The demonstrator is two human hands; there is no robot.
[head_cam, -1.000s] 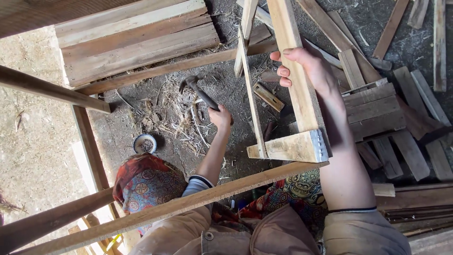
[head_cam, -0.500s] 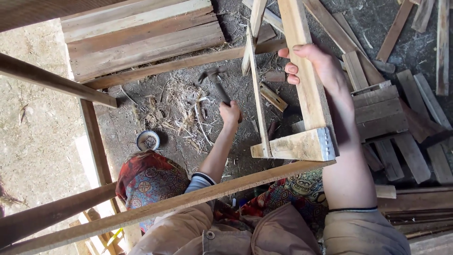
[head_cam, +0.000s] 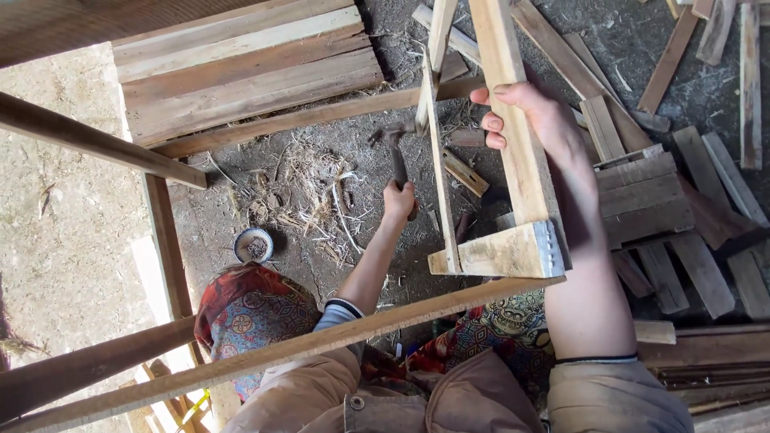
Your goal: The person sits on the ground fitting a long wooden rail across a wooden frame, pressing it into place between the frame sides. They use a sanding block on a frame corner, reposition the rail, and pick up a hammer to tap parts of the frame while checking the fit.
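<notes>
My left hand (head_cam: 399,200) grips the handle of a hammer (head_cam: 395,143), whose head points up and left, just left of a thin slat (head_cam: 439,172). My right hand (head_cam: 536,120) clasps the thick rail of a wooden frame (head_cam: 513,120) held upright over my lap. A short cross piece (head_cam: 501,252) with a row of nail heads on its end joins the slat and the rail at the near end.
A long batten (head_cam: 265,353) crosses in front of my knees. Stacked planks (head_cam: 241,68) lie at the back left, scrap boards (head_cam: 666,208) at the right. A small round tin (head_cam: 254,244) sits on the dirt floor beside a patterned cushion (head_cam: 253,313). Straw litter (head_cam: 309,188) lies mid-floor.
My left hand has taken the hammer off the ground and raised it toward the slat. The right hand keeps its hold on the frame.
</notes>
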